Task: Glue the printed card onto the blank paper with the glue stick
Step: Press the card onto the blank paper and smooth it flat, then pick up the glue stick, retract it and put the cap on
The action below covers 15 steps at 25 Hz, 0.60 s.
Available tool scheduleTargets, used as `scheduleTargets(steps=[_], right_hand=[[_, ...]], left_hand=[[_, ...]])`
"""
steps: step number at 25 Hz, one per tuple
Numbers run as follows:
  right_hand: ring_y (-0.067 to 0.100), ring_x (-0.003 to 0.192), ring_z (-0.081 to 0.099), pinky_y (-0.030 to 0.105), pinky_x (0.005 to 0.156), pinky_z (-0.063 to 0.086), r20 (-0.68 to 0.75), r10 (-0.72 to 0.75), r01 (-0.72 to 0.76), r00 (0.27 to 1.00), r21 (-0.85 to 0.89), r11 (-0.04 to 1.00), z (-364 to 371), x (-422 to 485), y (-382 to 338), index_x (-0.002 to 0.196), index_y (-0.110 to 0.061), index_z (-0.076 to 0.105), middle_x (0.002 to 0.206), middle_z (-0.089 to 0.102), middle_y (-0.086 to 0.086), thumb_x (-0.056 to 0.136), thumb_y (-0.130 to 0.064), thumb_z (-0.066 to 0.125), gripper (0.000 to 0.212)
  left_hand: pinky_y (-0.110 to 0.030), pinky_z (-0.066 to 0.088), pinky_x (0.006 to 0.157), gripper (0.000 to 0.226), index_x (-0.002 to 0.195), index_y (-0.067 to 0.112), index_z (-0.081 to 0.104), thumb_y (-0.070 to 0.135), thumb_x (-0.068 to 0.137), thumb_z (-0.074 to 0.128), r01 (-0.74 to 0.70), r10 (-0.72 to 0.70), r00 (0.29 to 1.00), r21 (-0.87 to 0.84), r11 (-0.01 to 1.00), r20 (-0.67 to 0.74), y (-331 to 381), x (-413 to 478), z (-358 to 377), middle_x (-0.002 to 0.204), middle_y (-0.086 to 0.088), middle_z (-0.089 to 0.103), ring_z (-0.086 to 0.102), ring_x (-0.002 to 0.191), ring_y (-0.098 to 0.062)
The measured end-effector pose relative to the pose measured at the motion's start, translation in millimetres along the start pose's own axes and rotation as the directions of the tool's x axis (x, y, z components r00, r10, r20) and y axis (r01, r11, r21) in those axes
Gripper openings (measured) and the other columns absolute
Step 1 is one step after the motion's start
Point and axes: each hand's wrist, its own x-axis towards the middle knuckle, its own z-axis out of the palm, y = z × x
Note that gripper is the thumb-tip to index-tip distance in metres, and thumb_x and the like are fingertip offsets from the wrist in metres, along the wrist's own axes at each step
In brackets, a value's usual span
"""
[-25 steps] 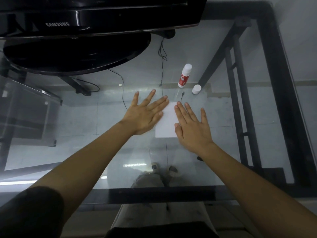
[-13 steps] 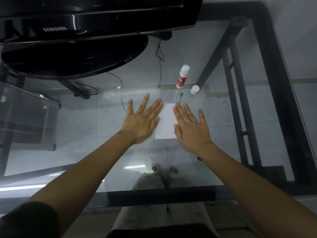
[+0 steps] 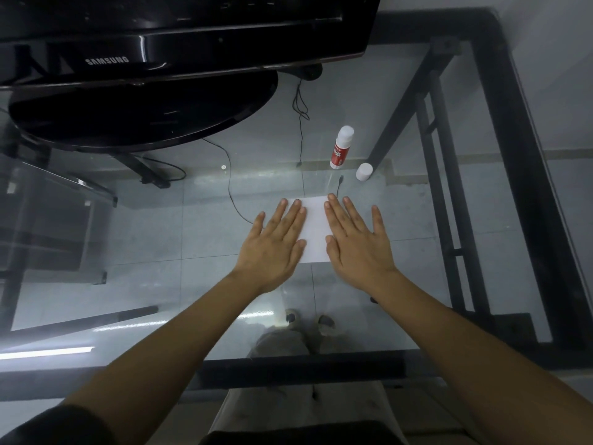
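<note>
I see both hands lying flat on a glass table (image 3: 160, 284), palms down, fingers straight and spread a little. They grab nothing. The left hand (image 3: 275, 248) covers the left side of a white paper (image 3: 316, 232), and the right hand (image 3: 357, 244) covers its right side. Only a strip of paper shows in the gap between the two hands. The paper lies flat on the glass. Its long side runs away from me, from near the wrists up to the fingertips. Its far edge sits right at the tips of the fingers. I cannot tell the card from the blank sheet; all I see is plain white.

Past the right hand's fingertips stands the glue stick (image 3: 341, 147). It is upright and leans a bit, with its white top end pointing away from me and its red part low. Its white cap (image 3: 364, 171) sits on the glass just to the right of it, a little nearer the right hand. Far past the left hand is a big black monitor (image 3: 179, 33) on a round black base (image 3: 141, 114).
</note>
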Motion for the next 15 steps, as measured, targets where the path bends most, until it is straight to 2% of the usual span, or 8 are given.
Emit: scheduleTargets(steps=[5,10,12,14,15], right_hand=[[0.022,0.142,-0.01,0.051,0.105,-0.018,-0.002,-0.003,0.002,1.0,-0.077,0.997,0.6,2.3,-0.4,0.136,-0.022,-0.023,0.156,-0.007,-0.001,0.092,-0.045,0.007,0.058],[0.021,0.141,-0.012,0.051,0.105,-0.016,-0.007,0.073,-0.073,0.997,-0.064,0.995,-0.6,-0.9,-6.8,0.135,-0.016,-0.025,0.155,-0.011,0.002,0.092,-0.044,0.002,0.058],[0.019,0.141,-0.013,0.047,0.107,-0.014,-0.03,0.086,-0.086,0.996,0.014,0.996,-5.6,-3.8,-2.7,0.136,-0.016,-0.023,0.155,-0.012,0.002,0.09,-0.044,-0.005,0.057],[0.016,0.139,-0.015,0.041,0.109,-0.013,-0.059,0.15,-0.14,0.987,0.144,0.98,-7.6,-6.6,5.0,0.139,-0.017,-0.018,0.152,-0.013,0.0,0.089,-0.046,-0.006,0.059],[0.015,0.139,-0.015,0.039,0.11,-0.012,-0.062,0.184,-0.169,0.981,0.195,0.966,-6.9,-8.1,10.1,0.14,-0.016,-0.015,0.152,-0.012,0.0,0.089,-0.046,-0.003,0.06]], left_hand=[[-0.037,-0.012,0.11,0.057,0.139,0.019,-0.02,0.047,0.092,-0.002,0.033,-0.033,0.999,0.005,0.999,-0.008,-0.2,1.0,4.7,0.148,0.002,-0.02,-0.03,0.132,-0.013],[-0.036,-0.013,0.111,0.057,0.138,0.018,-0.024,0.046,0.095,0.002,0.045,-0.044,0.999,-0.041,0.998,0.03,2.4,-0.6,0.8,0.148,0.001,-0.026,-0.029,0.134,-0.014],[-0.033,-0.011,0.113,0.058,0.138,0.02,-0.023,0.046,0.095,0.005,0.011,-0.011,1.0,-0.24,0.971,-0.001,-0.8,-5.2,-9.9,0.148,0.003,-0.027,-0.029,0.135,-0.01],[-0.026,-0.008,0.112,0.058,0.141,0.022,-0.017,0.046,0.096,0.01,0.008,-0.063,0.993,-0.484,0.875,-0.099,-4.5,-3.4,-23.7,0.149,0.008,-0.023,-0.023,0.137,-0.005],[-0.024,-0.006,0.111,0.059,0.144,0.021,-0.012,0.045,0.097,0.014,0.0,-0.088,0.987,-0.545,0.839,-0.135,-5.3,3.3,-31.5,0.151,0.008,-0.018,-0.018,0.139,-0.004]])
